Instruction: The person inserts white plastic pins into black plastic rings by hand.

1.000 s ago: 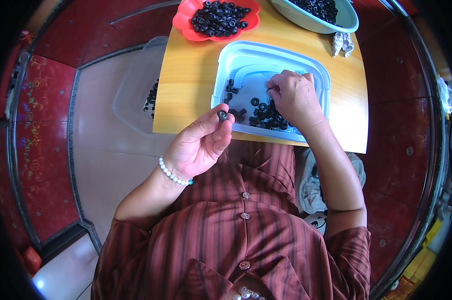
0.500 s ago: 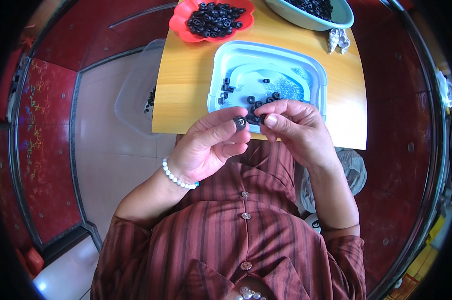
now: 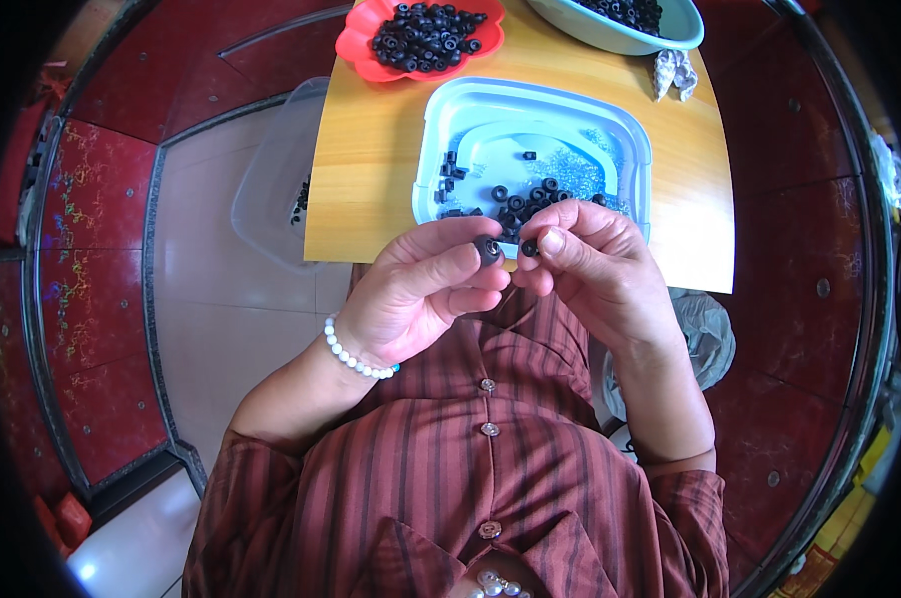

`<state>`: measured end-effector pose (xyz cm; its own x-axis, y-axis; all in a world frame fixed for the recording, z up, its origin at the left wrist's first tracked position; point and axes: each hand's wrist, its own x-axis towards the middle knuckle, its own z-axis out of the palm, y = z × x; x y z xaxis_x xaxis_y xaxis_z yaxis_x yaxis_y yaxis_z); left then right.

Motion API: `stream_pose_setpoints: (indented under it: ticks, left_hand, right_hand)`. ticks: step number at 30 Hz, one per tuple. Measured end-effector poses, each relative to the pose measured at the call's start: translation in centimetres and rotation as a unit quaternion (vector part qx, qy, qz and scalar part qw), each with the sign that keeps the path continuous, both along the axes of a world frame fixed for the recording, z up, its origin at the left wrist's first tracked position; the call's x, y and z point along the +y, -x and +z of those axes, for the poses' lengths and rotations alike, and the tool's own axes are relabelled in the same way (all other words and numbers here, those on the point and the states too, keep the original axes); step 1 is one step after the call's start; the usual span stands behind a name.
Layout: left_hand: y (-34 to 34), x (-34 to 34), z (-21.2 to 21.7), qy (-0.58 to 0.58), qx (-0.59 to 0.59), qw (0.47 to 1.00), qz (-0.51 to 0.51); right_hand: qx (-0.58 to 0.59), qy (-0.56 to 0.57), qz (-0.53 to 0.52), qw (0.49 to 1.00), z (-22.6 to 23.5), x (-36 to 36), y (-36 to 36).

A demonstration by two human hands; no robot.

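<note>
Between the thumb and fingers of my left hand (image 3: pixel 425 279) is a round black knob-like part (image 3: pixel 488 250), its end with a light metallic ring turned toward the right. My right hand (image 3: pixel 595 259) pinches a smaller black round piece (image 3: pixel 530 247) between thumb and fingertip. The two pieces are close together but apart. Both hands are over the near edge of a light blue tray (image 3: pixel 432 130). In it lie several black ring-shaped parts (image 3: pixel 516 202) in a loose heap, with small black square pieces (image 3: pixel 450 171) along its left side.
A red flower-shaped bowl (image 3: pixel 356 62) full of black round parts stands at the table's far left. Beyond the tray is a pale green basin (image 3: pixel 659 45) with more black parts, beside crumpled grey-white material (image 3: pixel 675 75). Left of the wooden table (image 3: pixel 361 179) sits a clear plastic bin (image 3: pixel 261 199).
Both hands have shifted slightly down. The knob-like part in my left hand has tilted to the right, and the smaller piece in my right hand now shows more plainly.
</note>
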<state>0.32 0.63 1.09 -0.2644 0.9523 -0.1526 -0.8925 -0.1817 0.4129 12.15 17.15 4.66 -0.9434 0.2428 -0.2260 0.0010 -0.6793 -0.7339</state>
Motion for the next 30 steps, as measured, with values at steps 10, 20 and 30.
stream_pose_setpoints:
  ticks: [10, 20, 30]
  left_hand:
    - [-0.1, 0.0, 0.6, -0.009, 0.067, 0.998, 0.007]
    - [-0.3, 0.0, 1.1, 0.037, 0.116, 0.992, 0.029]
    - [-0.7, -0.4, 1.3, 0.037, 0.193, 0.978, 0.072]
  right_hand:
    - [0.008, 0.003, 0.014, 1.0, 0.6, -0.2, 0.1]
    - [0.012, -0.058, -0.005, 0.998, 0.7, -0.6, 0.3]
    - [-0.003, -0.022, 0.004, 1.0, 1.0, -1.5, 0.2]
